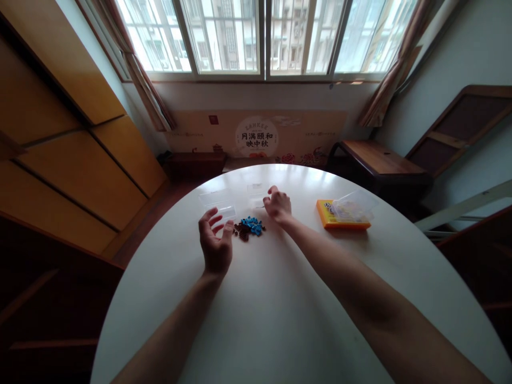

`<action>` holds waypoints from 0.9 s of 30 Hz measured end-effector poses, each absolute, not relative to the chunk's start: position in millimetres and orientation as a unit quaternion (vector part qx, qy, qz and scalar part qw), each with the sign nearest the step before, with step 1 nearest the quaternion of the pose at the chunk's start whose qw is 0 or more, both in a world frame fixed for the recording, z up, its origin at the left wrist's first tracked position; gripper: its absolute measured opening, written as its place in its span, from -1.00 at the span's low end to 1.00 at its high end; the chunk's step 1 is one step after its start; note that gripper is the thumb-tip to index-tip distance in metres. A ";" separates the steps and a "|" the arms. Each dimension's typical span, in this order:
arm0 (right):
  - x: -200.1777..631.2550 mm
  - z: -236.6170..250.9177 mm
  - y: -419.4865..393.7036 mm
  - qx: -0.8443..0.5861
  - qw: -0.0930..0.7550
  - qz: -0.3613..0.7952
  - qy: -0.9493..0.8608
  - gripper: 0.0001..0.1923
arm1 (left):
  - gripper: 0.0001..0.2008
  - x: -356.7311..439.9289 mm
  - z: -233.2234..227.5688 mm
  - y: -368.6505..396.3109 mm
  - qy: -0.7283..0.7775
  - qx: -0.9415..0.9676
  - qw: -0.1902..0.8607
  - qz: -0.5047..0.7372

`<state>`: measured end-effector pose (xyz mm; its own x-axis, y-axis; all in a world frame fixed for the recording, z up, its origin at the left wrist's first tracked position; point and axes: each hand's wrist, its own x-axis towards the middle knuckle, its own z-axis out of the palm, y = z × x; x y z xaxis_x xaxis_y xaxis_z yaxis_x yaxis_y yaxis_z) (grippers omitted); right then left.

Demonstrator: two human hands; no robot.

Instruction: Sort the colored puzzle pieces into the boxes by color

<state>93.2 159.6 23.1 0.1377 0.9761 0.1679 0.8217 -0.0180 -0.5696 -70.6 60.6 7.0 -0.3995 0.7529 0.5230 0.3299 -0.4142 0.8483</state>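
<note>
Nearest, the smooth round white table (280, 320) carries both bare forearms. The left hand (216, 242) lies palm up, fingers loosely curled and apart, holding nothing. Just right of it sits a small heap of blue and brown beads (248, 228) (matte, chunky bits). The right hand (278, 205), just beyond the heap, is curled shut; what it pinches cannot be told. Farther off stand clear plastic boxes (218, 202).

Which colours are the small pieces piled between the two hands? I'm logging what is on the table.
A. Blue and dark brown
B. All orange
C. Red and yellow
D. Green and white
A: the pile of small pieces between the left hand and right hand shows blue ones beside dark brown ones.
</note>
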 end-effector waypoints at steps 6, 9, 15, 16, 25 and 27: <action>76.2 16.5 156.2 -0.662 0.249 0.119 -0.696 -0.69 | -0.60 -66.7 4.2 56.4 0.519 0.559 0.142 0.631; 81.0 16.3 146.2 -0.630 0.279 0.150 -0.709 -0.65 | -0.60 -64.1 3.0 53.8 0.515 0.581 0.128 0.617; 155.9 28.0 92.4 -0.478 0.380 0.173 -0.773 -0.65 | -0.61 -56.6 3.2 49.8 0.494 0.620 0.099 0.601; 178.6 34.2 83.6 -0.459 0.379 0.142 -0.790 -0.65 | -0.62 -54.6 4.1 48.6 0.489 0.628 0.092 0.598; 379.4 62.7 87.2 -0.609 0.081 0.025 -0.789 -0.07 | -0.68 -35.7 12.2 35.6 0.434 0.708 0.027 0.556; 391.5 61.0 92.1 -0.599 0.051 0.077 -0.795 -0.08 | -0.70 -36.3 12.1 33.3 0.432 0.717 0.018 0.547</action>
